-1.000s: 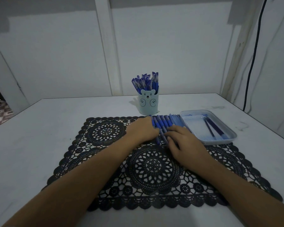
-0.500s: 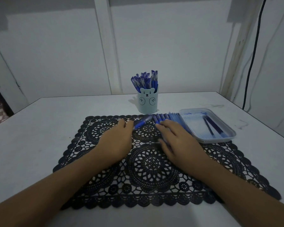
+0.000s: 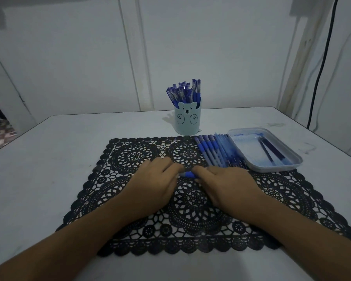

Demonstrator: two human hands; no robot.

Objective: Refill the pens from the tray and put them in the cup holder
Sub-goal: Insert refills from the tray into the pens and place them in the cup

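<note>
Two hands are meeting over the middle of the black lace mat [image 3: 193, 201], and one blue pen [image 3: 187, 174] is lying crosswise between them. The left hand [image 3: 156, 179] is taking one end and the right hand [image 3: 227, 185] the other. The fingers [image 3: 203, 170] of each are curling narrowly round the pen, a grip that I judge suits twisting the barrel open for a refill (the joint itself is hidden under the hands). Whether the pen is touching the mat or hanging just above it, I cannot tell.

Only a short stretch of it is showing: a bright blue section with a paler piece toward the left hand.

From the hands, the row of pens [image 3: 217, 151] is lying at one o'clock, side by side against the tray [image 3: 272, 169], probably queued within easy reach. The tray is sitting at two o'clock, holding a few dark refills [image 3: 271, 152]. At twelve o'clock the cup holder [image 3: 187, 122] is standing on the bench [image 3: 69, 149] just past the mat, already crowded with upright pens.
</note>
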